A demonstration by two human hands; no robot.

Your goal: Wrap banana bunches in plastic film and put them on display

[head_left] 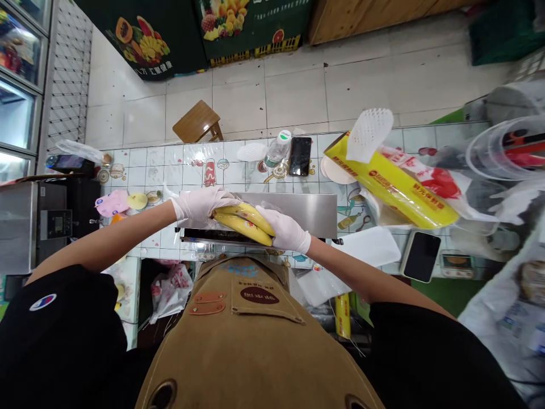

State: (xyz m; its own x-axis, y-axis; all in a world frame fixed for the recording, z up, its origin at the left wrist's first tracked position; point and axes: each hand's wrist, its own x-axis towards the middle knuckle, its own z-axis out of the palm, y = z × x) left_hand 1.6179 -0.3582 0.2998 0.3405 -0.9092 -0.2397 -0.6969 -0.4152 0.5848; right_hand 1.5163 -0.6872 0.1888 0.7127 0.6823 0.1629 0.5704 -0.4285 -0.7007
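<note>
Passable ahead of left hand (pixel 203 205), over bare stretch of table (pixel 176 165), well left of bottle (pixel 277 152). Blocked straight ahead of bananas (pixel 242 221), toward far edge, by bottle and dark phone (pixel 300 156), side by side. Narrower between dark phone and yellow box (pixel 395 187). Open above metal plate (pixel 315 210), just beyond right hand (pixel 286 229). Barred farther right by yellow box, lying aslant, and plastic tub (pixel 483 149). Crowded at near right by white-edged phone (pixel 421 255) and small scale (pixel 457 265). Hemmed in on near side by apron (pixel 255 341).

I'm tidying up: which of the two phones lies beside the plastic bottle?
The dark-edged phone; the pale-edged phone lies well away to the right.
</note>
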